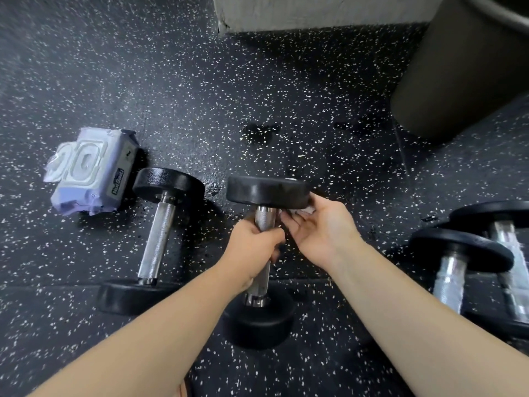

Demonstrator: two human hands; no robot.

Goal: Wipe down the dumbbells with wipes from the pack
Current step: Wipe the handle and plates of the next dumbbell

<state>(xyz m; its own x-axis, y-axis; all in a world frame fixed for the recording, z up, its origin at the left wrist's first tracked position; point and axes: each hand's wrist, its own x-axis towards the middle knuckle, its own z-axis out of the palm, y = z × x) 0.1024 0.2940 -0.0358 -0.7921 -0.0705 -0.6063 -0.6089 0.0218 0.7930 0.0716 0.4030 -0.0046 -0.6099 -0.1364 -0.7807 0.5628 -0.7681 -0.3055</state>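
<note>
A black dumbbell (267, 191) with a knurled steel handle stands tilted in the middle, its lower head on the floor. My left hand (252, 247) grips its handle. My right hand (317, 227) holds a small white wipe (303, 210) against the underside of the upper head. A second dumbbell (159, 239) lies on the floor to the left. The lilac wipe pack (91, 170) lies beyond it at the far left, its lid flipped open.
Two more dumbbells (472, 262) lie side by side at the right edge. A large dark round object (463, 67) stands at the back right, and a pale concrete base (315, 12) at the top. The floor (257, 96) is black speckled rubber.
</note>
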